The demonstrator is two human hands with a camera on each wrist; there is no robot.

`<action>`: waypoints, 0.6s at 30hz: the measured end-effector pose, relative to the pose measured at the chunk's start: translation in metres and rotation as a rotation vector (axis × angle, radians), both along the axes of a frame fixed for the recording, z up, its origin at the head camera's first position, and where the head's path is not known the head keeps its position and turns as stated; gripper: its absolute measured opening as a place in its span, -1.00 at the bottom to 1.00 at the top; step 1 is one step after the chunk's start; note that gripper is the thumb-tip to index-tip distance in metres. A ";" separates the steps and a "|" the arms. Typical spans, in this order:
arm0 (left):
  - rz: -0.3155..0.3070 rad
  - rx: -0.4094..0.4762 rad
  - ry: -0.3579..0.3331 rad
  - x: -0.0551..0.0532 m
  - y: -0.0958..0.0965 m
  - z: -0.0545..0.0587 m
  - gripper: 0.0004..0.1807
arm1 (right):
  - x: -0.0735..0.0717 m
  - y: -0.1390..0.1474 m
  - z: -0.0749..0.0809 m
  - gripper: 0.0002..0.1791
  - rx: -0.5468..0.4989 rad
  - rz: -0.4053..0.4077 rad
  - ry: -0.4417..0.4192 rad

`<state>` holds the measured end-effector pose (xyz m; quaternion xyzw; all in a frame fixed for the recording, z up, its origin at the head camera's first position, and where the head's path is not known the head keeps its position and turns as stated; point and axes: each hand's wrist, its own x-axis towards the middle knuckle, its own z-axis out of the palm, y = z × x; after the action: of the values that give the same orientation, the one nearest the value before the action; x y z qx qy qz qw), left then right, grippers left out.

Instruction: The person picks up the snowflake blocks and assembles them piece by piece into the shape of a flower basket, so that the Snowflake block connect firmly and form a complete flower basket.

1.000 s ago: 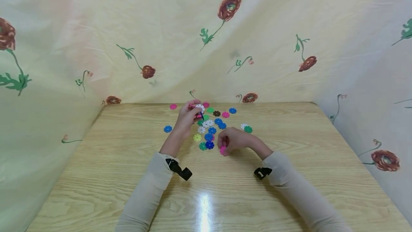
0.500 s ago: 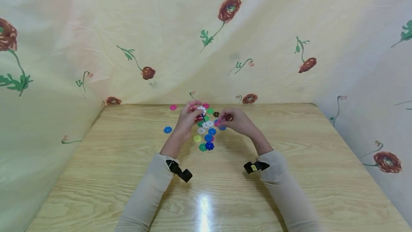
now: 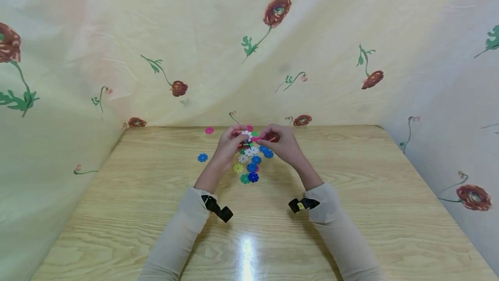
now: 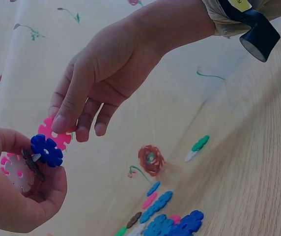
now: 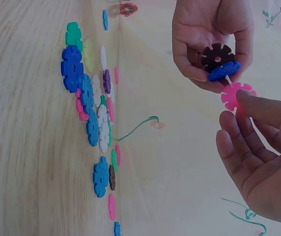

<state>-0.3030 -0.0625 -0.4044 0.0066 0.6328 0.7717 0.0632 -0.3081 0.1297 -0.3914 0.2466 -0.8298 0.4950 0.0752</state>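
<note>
Up above the bench [image 3: 117,211], the right hand [image 3: 283,142] pinches a pink disc [image 5: 233,93] with the thumb flat on its face, the remaining fingers bent and loosely spread. Facing it, the left hand [image 3: 229,144] has thumb and fingers curled round a small cluster of discs, and here's the pink disc right up against that cluster, next to the blue disc [image 4: 46,150]. Beside the blue disc stands a dark disc [image 5: 218,53], then a white disc [image 4: 16,173] further into the palm, with more pink peeping out behind it.

Is the pink disc slotted in or only touching? Can't tell; the thumb covers part of it (and from the head view the whole join is a tiny blur). The left fingers hide how many discs the cluster has, and the right hand blocks part of the spread behind it.

Now the count on the bench, from the head view: one yellow disc [image 3: 238,168], one deep blue disc [image 3: 253,177], five lighter blue discs [image 3: 252,167] and three white discs [image 3: 243,158]; greens and pinks are too overlapped to total. One brown disc [image 5: 112,177] shows up in the right wrist view. Two black straps [image 3: 304,204], one per wrist.
</note>
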 end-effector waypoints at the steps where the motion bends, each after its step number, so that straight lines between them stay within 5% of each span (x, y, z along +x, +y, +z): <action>1: -0.001 0.001 -0.002 0.000 0.000 0.000 -0.73 | 0.000 -0.001 -0.001 -0.87 0.002 -0.005 0.002; 18: -0.059 0.045 0.060 0.007 0.001 0.005 -0.72 | 0.005 -0.015 -0.012 -0.97 -0.120 -0.079 0.155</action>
<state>-0.2959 -0.0614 -0.3990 0.0498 0.6165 0.7829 0.0666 -0.3031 0.1147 -0.4033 0.2463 -0.7993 0.5201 0.1732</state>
